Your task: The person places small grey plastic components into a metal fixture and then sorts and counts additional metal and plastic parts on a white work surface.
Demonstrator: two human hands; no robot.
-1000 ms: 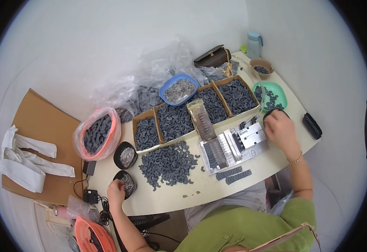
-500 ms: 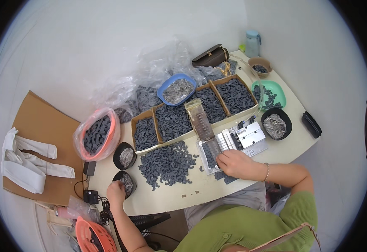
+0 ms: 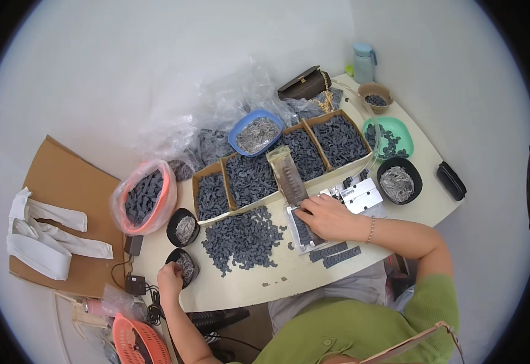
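Observation:
My left hand (image 3: 169, 280) is at the near-left rim of a small black bowl (image 3: 190, 281) of thin metal pins. Its fingers are drawn together; whatever they hold is too small to make out. My right hand (image 3: 327, 217) rests over a metal fixture (image 3: 303, 247) with a row of dark grey plastic pieces (image 3: 303, 230) in it. The fingers of that hand are bent, tips down on the row, and anything between them is hidden. Two ribbed dark strips (image 3: 341, 256) lie by the fixture's near end. A clear ridged plastic block (image 3: 288, 176) adjoins its far end.
A heap of dark grey pieces (image 3: 241, 239) spreads left of the fixture. Behind it stands a divided cardboard box (image 3: 259, 202) full of them, with a blue tray (image 3: 236, 143) of pins on top. A second black bowl (image 3: 173, 229), a pink basket (image 3: 172, 200) and a green bowl (image 3: 406, 128) stand around.
My right hand has shifted away from me and slightly left along the fixture, uncovering the ribbed strips at its near end. The left hand stays by the same black bowl.

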